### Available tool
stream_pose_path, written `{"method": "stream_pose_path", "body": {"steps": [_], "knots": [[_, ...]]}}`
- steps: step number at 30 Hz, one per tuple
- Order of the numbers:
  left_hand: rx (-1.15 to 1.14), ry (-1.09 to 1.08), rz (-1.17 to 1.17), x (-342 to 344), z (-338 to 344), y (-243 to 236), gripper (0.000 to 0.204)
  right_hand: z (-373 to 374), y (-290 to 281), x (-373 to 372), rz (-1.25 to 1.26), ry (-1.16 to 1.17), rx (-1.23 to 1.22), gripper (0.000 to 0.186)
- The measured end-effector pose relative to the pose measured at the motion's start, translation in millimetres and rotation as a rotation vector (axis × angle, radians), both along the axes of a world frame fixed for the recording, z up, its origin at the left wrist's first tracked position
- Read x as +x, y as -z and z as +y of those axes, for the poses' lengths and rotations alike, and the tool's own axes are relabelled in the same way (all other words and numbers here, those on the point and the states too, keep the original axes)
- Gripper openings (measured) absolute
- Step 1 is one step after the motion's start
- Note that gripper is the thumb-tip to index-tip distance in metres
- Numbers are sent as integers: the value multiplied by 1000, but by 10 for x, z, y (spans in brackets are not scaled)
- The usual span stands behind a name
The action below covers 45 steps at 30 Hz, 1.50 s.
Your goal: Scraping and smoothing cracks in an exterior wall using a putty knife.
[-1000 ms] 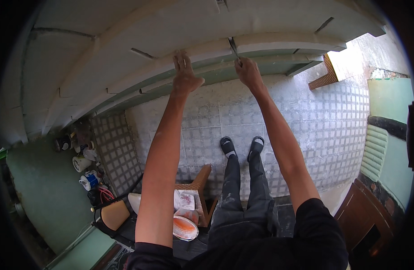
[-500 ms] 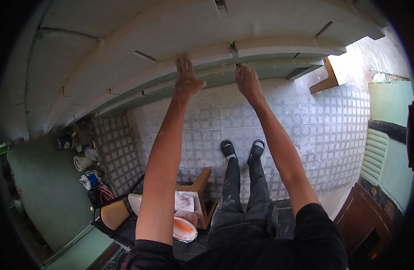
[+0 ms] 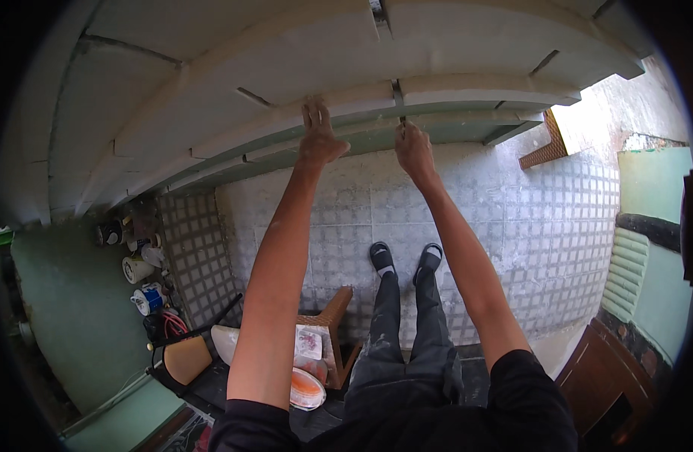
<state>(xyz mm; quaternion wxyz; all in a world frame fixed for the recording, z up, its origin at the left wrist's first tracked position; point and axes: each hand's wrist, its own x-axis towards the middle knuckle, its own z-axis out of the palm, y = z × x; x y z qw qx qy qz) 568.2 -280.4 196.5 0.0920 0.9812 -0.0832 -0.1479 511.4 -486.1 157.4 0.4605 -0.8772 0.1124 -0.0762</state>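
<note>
Left hand (image 3: 322, 142) open against the edge of the pale ledge (image 3: 361, 96); right hand (image 3: 415, 153), room between the two, closed around a slim dark tool (image 3: 403, 120) near the edge's slot (image 3: 397, 91). Tool's long axis runs away from the body, tip toward slot; tiled floor (image 3: 333, 218) below.

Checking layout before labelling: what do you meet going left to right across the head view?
Blue-and-white round bucket, tan padded chair back, the person's bare left hand, bare right hand gripping a thin dark tool, brown woven-textured furniture leg, ridged pale green panel.
</note>
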Motion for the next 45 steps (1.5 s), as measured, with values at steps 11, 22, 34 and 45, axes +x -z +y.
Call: {"method": "stream_pose_path", "body": {"steps": [11, 22, 34, 45], "knots": [[-58, 36, -99, -6, 53, 79, 110, 231, 404, 182, 74, 108, 112, 29], [-77, 48, -118, -36, 30, 101, 109, 64, 579, 93, 149, 26, 44, 28], [67, 8, -55, 9, 169, 77, 107, -341, 1625, -1112, 329, -136, -149, 20], [-218, -46, 176, -241, -170, 56, 107, -2088, 2239, -6187, 985, -110, -550, 25]]}}
